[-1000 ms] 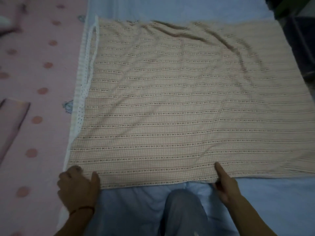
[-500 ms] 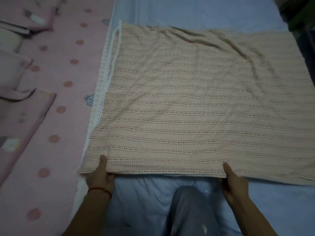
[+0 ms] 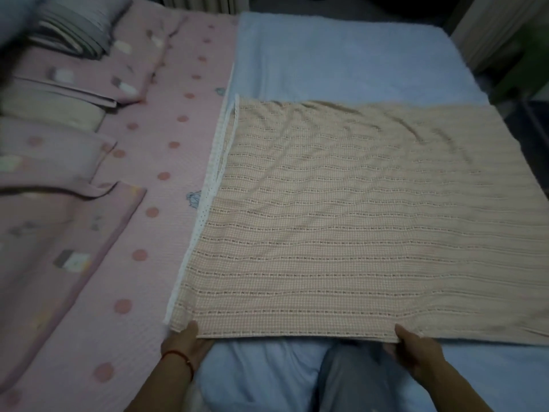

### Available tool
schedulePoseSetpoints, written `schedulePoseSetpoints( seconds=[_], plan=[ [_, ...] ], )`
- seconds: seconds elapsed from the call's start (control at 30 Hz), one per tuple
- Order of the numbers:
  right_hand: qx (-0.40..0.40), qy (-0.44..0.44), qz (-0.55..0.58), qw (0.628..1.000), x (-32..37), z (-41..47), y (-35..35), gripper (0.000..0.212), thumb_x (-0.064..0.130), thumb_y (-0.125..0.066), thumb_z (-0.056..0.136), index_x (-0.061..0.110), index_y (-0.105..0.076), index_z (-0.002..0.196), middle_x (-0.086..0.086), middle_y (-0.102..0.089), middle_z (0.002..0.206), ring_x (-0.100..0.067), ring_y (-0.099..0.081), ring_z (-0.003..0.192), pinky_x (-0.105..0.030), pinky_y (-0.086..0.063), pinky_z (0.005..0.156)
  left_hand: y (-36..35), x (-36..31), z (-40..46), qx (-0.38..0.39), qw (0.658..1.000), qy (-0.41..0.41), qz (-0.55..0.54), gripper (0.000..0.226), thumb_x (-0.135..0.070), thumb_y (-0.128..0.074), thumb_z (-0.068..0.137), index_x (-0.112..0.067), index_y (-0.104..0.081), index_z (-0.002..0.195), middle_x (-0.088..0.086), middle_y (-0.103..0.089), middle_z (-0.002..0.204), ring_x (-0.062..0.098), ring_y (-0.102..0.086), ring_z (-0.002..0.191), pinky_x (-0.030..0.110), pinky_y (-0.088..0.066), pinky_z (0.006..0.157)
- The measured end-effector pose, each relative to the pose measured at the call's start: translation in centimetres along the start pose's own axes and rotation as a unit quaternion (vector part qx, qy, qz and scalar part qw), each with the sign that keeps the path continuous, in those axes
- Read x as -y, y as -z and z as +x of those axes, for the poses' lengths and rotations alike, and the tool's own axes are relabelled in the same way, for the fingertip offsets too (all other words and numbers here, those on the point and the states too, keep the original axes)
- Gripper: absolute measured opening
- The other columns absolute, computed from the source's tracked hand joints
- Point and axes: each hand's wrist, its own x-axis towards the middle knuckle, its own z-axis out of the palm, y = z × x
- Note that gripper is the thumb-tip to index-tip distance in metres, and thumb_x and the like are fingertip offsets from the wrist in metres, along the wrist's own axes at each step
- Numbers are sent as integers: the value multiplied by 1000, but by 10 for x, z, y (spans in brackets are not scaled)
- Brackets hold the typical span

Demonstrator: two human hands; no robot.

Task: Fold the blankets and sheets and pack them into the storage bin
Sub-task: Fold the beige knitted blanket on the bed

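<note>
- While both hands sit on its near edge, the beige striped blanket (image 3: 356, 218) lies spread flat ahead of the fingers, over a pale blue sheet (image 3: 341, 55).
- Left hand (image 3: 185, 341): thumb on top at the near-left corner, fingers tucked under the hem, so a pinch grip.
- Right hand (image 3: 416, 352): thumb on top of the near edge, fingers probably under the fabric; blurred, can't confirm.
- Handling: thin, soft woven cloth, light, limp. It'll sag and wrinkle, not slip. Best hold is the corners, edge kept taut.
- Texture: fine check with dashed horizontal stripes; creases at the far right. White dotted trim (image 3: 208, 185) runs just outside the left fingers.
- Further left: pink dotted quilt (image 3: 142, 203), folded pink bedding (image 3: 59, 239).
</note>
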Motion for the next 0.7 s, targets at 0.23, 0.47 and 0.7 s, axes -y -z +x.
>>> schedulePoseSetpoints(
  seconds=[0.23, 0.47, 0.7],
  plan=[
    [31, 288, -665, 689, 38, -30, -96, 23, 41, -48, 99, 21, -51, 88, 0, -64, 96, -20, -64, 90, -29, -48, 75, -27, -78, -5, -202, 898, -196, 337, 56, -10, -69, 82, -1, -47, 133, 27, -55, 128, 43, -58, 109, 43, -49, 93],
    [104, 553, -578, 592, 90, -4, -295, 46, 47, -42, 92, 24, -55, 130, -7, -52, 136, -30, -52, 125, -46, -47, 100, -170, -173, 9, 19, 776, -408, 480, 38, -21, -68, 89, -19, -58, 126, 6, -59, 126, 21, -56, 101, 30, -45, 85],
    [59, 524, -614, 587, 101, 51, -438, 89, 76, -22, 94, 26, 7, 162, -16, 17, 167, -43, 18, 153, -67, 7, 119, -267, -279, 125, 16, 684, -475, 553, 60, -50, -30, 95, -29, -38, 151, 2, -34, 160, 24, -31, 146, 44, -30, 118]
  ],
)
